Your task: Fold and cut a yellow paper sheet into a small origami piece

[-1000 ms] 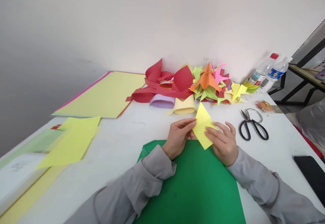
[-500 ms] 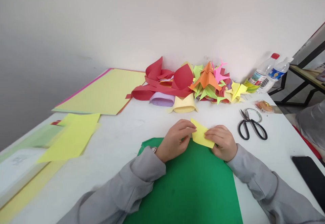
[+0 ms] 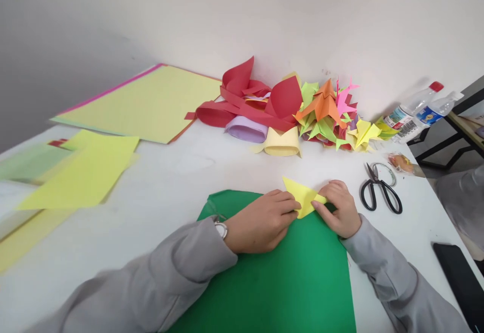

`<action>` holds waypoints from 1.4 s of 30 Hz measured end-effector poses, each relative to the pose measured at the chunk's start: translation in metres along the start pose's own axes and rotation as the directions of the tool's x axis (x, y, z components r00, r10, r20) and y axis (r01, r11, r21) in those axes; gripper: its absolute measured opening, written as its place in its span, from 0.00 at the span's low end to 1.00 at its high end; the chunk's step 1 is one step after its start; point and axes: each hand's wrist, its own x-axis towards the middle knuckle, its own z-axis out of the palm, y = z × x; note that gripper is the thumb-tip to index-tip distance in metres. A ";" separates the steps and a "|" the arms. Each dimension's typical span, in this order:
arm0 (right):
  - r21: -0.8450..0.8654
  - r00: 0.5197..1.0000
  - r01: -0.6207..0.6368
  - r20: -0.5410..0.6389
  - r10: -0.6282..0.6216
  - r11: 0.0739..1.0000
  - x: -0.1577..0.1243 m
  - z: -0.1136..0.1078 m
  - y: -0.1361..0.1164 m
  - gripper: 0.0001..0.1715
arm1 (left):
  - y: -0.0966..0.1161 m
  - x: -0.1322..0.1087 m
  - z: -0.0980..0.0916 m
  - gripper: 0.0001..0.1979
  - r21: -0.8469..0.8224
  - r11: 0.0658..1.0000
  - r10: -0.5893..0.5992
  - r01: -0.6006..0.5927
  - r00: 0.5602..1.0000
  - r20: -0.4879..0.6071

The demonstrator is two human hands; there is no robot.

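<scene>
A small folded yellow paper (image 3: 302,196) lies on the upper edge of a large green sheet (image 3: 287,277) in front of me. My left hand (image 3: 260,222) has its fingers curled and pressed on the paper's left side. My right hand (image 3: 340,207) pinches its right side, fingers closed on it. Both hands rest low on the green sheet. Grey sleeves cover my arms, and a watch shows at my left wrist.
A heap of coloured folded paper shapes and red strips (image 3: 287,111) lies at the wall. Black scissors (image 3: 380,194) sit right of my hands, two bottles (image 3: 419,114) beyond. Yellow sheets (image 3: 83,172) lie left, a large yellow sheet (image 3: 147,104) behind. A dark phone (image 3: 459,277) is at right.
The yellow paper has gone from a tall open kite shape to a smaller, flatter fold pressed down on the green sheet. Both hands have closed in on it, and the view has shifted.
</scene>
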 end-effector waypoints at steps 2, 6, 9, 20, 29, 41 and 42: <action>-0.024 0.998 -0.060 -0.023 0.059 0.998 0.000 0.002 0.001 0.08 | 0.002 0.000 0.001 0.12 0.006 1.000 0.005 -0.005 1.000 0.006; -0.074 0.983 -0.172 -0.074 0.166 0.982 -0.001 0.005 0.004 0.06 | 0.003 0.000 0.003 0.10 0.021 1.000 0.014 -0.014 1.000 0.008; -0.103 0.983 -0.180 -0.056 0.175 0.978 -0.001 0.008 0.007 0.07 | 0.004 0.001 0.003 0.10 0.037 0.999 0.015 -0.016 1.000 0.019; 0.010 0.987 -0.142 0.082 0.141 0.990 0.006 0.003 0.005 0.08 | 0.005 -0.001 0.003 0.13 0.029 0.998 0.047 -0.047 0.999 0.006; -0.084 0.990 -0.116 0.065 0.122 0.990 0.004 0.006 0.005 0.09 | 0.003 -0.001 0.003 0.12 -0.007 0.999 0.048 -0.048 0.999 -0.008; -0.112 0.985 -0.139 0.082 0.149 0.984 0.004 0.006 0.004 0.11 | 0.003 -0.001 0.001 0.14 -0.024 0.998 0.052 -0.052 0.999 -0.007; -0.114 0.985 -0.140 0.083 0.150 0.984 0.004 0.006 0.004 0.11 | 0.002 -0.001 0.001 0.14 -0.033 0.998 0.053 -0.054 0.999 -0.005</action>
